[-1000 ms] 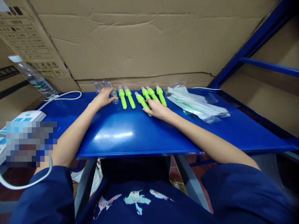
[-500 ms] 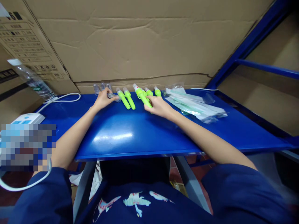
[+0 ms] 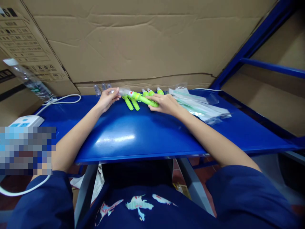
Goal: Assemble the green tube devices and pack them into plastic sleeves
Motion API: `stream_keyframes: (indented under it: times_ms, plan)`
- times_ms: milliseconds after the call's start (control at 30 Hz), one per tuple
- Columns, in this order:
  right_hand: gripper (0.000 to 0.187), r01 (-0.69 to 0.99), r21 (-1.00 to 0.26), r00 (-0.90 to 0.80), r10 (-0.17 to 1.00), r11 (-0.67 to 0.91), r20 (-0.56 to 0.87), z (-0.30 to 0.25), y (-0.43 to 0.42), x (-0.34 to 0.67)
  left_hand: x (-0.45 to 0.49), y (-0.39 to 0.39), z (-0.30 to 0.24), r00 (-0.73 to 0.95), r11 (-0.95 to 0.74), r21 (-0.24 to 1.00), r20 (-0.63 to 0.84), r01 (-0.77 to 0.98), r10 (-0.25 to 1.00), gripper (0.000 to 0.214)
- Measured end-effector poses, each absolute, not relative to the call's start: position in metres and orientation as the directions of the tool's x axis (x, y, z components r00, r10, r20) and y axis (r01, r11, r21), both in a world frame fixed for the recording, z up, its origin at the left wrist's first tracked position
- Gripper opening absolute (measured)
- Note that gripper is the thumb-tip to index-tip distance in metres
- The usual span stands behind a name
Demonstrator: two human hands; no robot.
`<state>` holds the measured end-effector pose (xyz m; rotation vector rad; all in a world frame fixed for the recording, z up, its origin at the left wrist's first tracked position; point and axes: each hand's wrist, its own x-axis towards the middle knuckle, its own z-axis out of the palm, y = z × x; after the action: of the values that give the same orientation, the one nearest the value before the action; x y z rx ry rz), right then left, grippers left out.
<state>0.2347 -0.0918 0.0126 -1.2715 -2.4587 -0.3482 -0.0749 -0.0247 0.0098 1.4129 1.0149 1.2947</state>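
Observation:
My left hand point(image 3: 108, 98) pinches a clear plastic cap point(image 3: 124, 92). In my right hand point(image 3: 165, 103) is the handle of a lime-green tool point(image 3: 144, 99) with a clear tip and a red spot, tilted so its tip points left. Cap and tip meet; how far one is inside the other I cannot tell. Below them two similar green tools point(image 3: 132, 103) lie side by side, their upper ends partly covered. Behind my right hand several more green tools point(image 3: 150, 92) with pale tips stand in a row. Several clear caps point(image 3: 97, 90) are upright to the left of my left hand.
Plastic-wrapped white and green packets point(image 3: 202, 105) lie at the right on the blue table point(image 3: 147, 136). A water bottle point(image 3: 30, 81), a white cable point(image 3: 69, 99) and a power strip point(image 3: 28, 121) are at the left. Cardboard point(image 3: 133, 41) walls the back.
My right hand has swung the green tool's tip to the left. My left hand has turned the clear cap toward it, and the two now meet above the lying tools.

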Motion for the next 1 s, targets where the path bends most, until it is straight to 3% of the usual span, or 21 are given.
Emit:
stream_keyframes:
  times_ms: [133,333,500,600,700,833,933,1000]
  plan:
    - [0.045,0.808,0.082,-0.556,0.708,0.584,0.434,0.017,-0.089,0.24,-0.063,-0.041,0.011,0.244,-0.274,0.961,0.255,0.046,0.936,0.038]
    - [0.045,0.821,0.03,-0.49,0.677,0.571,0.549,0.02,-0.083,0.248,-0.057,-0.045,0.008,0.312,-0.39,0.908,0.331,0.151,0.891,0.042]
    - [0.042,0.838,-0.064,-0.403,0.693,0.542,0.597,0.014,-0.083,0.244,-0.056,-0.049,0.01,0.37,-0.621,0.711,0.508,0.329,0.778,0.056]
    - [0.038,0.829,-0.146,-0.383,0.737,0.541,0.557,0.011,-0.081,0.241,-0.054,-0.055,0.012,0.381,-0.712,0.553,0.604,0.432,0.7,0.051]
    - [0.034,0.776,-0.244,-0.387,0.745,0.581,0.543,0.006,-0.074,0.242,-0.053,-0.057,0.012,0.36,-0.725,0.5,0.641,0.474,0.678,0.046]
    - [0.041,0.676,-0.461,-0.288,0.781,0.576,0.554,0.003,-0.066,0.245,-0.056,-0.053,0.009,0.323,-0.708,0.525,0.645,0.472,0.693,0.047]
    - [0.032,0.541,-0.625,-0.266,0.82,0.562,0.507,0.006,-0.068,0.247,-0.058,-0.048,0.008,0.312,-0.692,0.572,0.625,0.441,0.716,0.049]
    - [0.026,0.507,-0.67,-0.288,0.84,0.541,0.461,0.011,-0.074,0.247,-0.06,-0.046,0.008,0.304,-0.676,0.607,0.607,0.418,0.734,0.049]
